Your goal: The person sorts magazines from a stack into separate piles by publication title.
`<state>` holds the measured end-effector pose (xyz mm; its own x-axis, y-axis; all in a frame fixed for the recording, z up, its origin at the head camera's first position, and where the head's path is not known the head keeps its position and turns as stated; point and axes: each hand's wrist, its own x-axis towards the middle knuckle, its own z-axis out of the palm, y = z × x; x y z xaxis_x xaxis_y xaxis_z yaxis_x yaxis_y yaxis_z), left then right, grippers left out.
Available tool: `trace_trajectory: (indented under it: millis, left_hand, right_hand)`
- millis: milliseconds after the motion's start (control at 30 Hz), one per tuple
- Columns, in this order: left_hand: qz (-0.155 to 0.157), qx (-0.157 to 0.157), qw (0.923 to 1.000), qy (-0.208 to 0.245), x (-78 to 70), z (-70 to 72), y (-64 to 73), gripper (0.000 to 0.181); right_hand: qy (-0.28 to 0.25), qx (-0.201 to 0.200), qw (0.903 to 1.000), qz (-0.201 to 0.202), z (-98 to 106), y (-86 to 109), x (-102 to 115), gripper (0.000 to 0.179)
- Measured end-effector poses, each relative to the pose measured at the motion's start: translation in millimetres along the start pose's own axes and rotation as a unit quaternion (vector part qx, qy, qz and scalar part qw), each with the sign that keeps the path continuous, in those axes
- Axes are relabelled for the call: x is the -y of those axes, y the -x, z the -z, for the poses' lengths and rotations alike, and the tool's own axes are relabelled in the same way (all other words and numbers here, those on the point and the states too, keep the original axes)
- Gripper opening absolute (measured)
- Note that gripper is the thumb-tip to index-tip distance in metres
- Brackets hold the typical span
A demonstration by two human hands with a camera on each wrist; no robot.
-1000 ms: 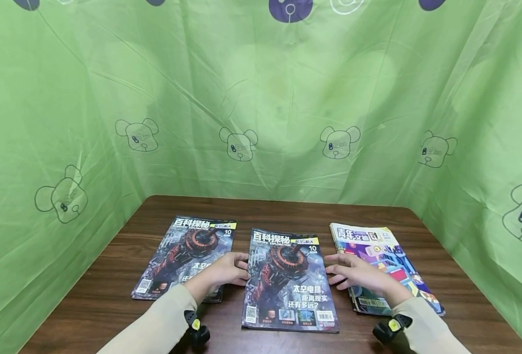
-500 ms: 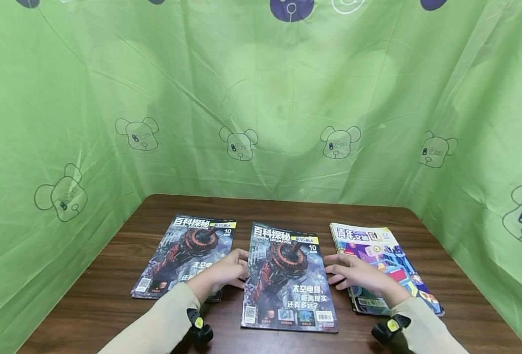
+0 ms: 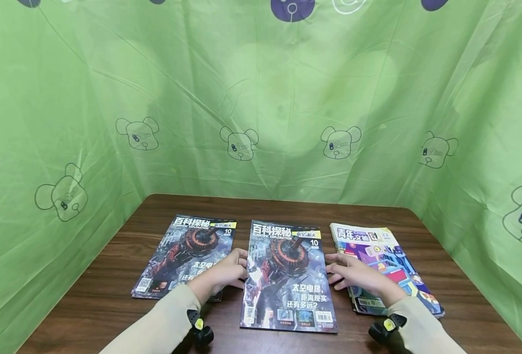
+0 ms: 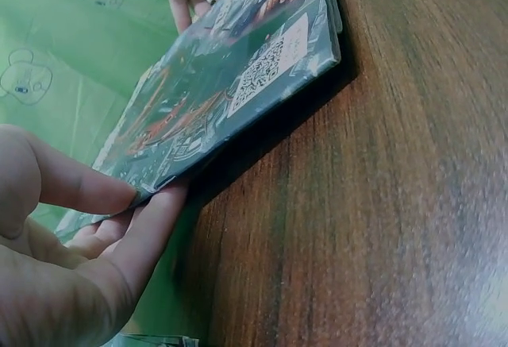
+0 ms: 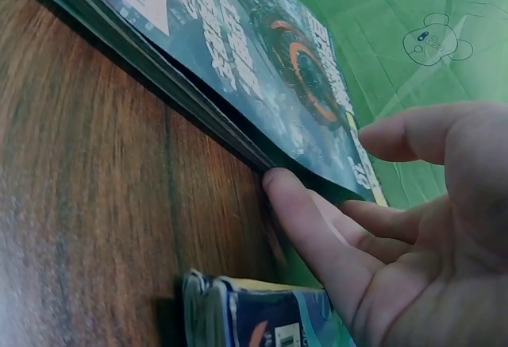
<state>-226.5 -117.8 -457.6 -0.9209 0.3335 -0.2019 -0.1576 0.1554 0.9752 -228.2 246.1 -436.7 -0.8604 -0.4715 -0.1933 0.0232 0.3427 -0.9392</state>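
A dark magazine with a red-ringed machine on its cover (image 3: 287, 273) lies at the middle front, between my hands. Its far end is raised, and a dark gap shows beneath its edge in the left wrist view. My left hand (image 3: 225, 273) pinches the left edge, thumb (image 4: 107, 192) above and index finger below. At the opposite edge is my right hand (image 3: 360, 276), fingers spread and loosely bent. One fingertip (image 5: 279, 179) touches the lower pages there, while another finger stands off the cover. Several page layers fan apart along this side.
On the left, a magazine with the same cover (image 3: 190, 246) lies on the brown wooden table (image 3: 287, 209), partly behind my left hand. A stack of colourful magazines (image 3: 404, 268) lies under my right forearm. Green bear-print cloth (image 3: 287, 98) surrounds the table's back and sides.
The middle magazine's far end has risen and its cover catches more glare. My left hand has shifted slightly away from me with it; my right hand has hardly moved.
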Motion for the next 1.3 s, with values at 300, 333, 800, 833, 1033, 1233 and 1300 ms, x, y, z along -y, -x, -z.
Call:
trace_trajectory:
  millis: [300, 333, 800, 833, 1033, 1233, 1300]
  left_hand:
    - [-0.001, 0.001, 1.0000, 0.000, -5.7, 0.2, 2.4, 0.061]
    - [-0.003, 0.001, 1.0000, 0.001, -6.7, -0.1, 2.8, 0.061]
    - [0.000, -0.004, 1.0000, 0.003, -11.1, 1.1, 2.7, 0.061]
    - [0.000, -0.005, 1.0000, 0.003, -11.1, 1.7, 2.5, 0.061]
    - [-0.001, -0.013, 0.9999, 0.008, -12.1, 5.0, 2.9, 0.064]
    - [-0.004, -0.020, 0.9998, 0.006, -16.3, 8.9, 4.8, 0.067]
    - [-0.005, -0.022, 0.9997, 0.005, -17.3, 10.5, 5.1, 0.068]
  right_hand:
    - [0.021, -0.027, 0.9990, -0.028, -5, -2.6, 3, 0.066]
    - [0.023, -0.027, 0.9990, -0.028, -5, -2.6, 3, 0.065]
    - [-0.073, 0.042, 0.9964, -0.009, -7, -2.0, -3, 0.063]
    - [-0.073, 0.043, 0.9964, -0.003, -7, -2.3, -3, 0.060]
    - [-0.064, 0.035, 0.9972, 0.013, -7, -3.7, 2, 0.056]
    - [-0.072, 0.027, 0.9970, 0.005, -6, -5.4, 5, 0.058]
    - [-0.076, 0.025, 0.9968, 0.003, -7, -6.3, 5, 0.060]
